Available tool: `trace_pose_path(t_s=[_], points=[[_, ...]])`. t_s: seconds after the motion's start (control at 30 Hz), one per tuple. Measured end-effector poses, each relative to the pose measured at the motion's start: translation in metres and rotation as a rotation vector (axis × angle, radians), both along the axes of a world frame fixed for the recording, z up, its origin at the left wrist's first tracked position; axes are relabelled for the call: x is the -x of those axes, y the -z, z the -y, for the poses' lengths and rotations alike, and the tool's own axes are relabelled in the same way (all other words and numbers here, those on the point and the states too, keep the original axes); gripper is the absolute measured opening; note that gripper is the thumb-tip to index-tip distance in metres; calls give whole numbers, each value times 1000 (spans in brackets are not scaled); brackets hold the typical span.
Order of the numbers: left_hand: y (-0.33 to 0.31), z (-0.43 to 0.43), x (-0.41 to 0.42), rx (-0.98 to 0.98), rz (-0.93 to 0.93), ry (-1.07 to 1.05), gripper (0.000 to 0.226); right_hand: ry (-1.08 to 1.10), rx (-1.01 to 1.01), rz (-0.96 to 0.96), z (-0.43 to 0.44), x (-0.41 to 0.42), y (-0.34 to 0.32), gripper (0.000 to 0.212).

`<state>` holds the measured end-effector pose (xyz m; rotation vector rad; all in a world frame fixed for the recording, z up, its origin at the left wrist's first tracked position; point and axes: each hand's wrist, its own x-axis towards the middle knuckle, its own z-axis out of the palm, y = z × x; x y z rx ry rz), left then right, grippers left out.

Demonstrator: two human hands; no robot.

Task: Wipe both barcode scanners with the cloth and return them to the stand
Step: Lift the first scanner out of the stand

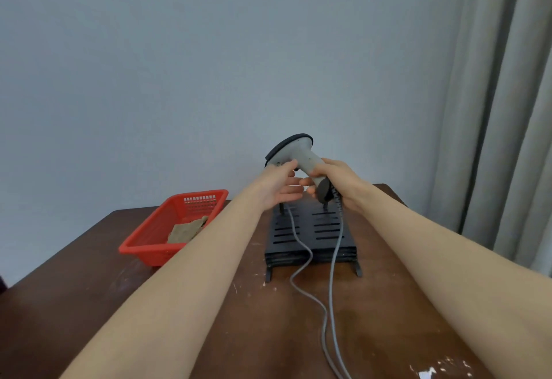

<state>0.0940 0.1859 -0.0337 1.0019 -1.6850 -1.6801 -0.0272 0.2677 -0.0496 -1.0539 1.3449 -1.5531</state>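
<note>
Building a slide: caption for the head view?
Right hand grips a grey scanner above the black stand, left hand touching it; cloth in the red basket.

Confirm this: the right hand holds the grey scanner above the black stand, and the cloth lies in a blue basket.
The head view shows the basket is red, not blue. The rest stands: the right hand holds the grey scanner above the black stand, and the cloth lies in that basket.

A grey scanner (295, 151) with a black-rimmed head is held in the air just above the back of the black slotted stand (310, 229). Its head is tilted up and left. Two grey cables (334, 256) trail over the stand. The tan cloth (186, 229) lies crumpled in a red basket (143, 247) left of it.
</note>
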Motion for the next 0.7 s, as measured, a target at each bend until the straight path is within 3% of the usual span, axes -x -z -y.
trace_pose_path(t_s=[0.13, 0.3, 0.43, 0.5, 0.7], points=[[3, -7, -5, -21, -78, -39, 35, -90, -14, 37, -3, -9, 6, 21], [4, -16, -11, -5, -75, -63, 29, -133, -48, 59, -1, -12, 9, 40], [3, -21, -13, 33, -86, -29, 17, -141, -67, 44, 1, -14, 9, 23], [3, -21, -14, 74, -58, -17, 17, -181, -107, 25, -1, -14, 7, 11], [7, -14, -28, 241, 221, 76, 19, -177, -205, 26, -3, -6, 9, 29]])
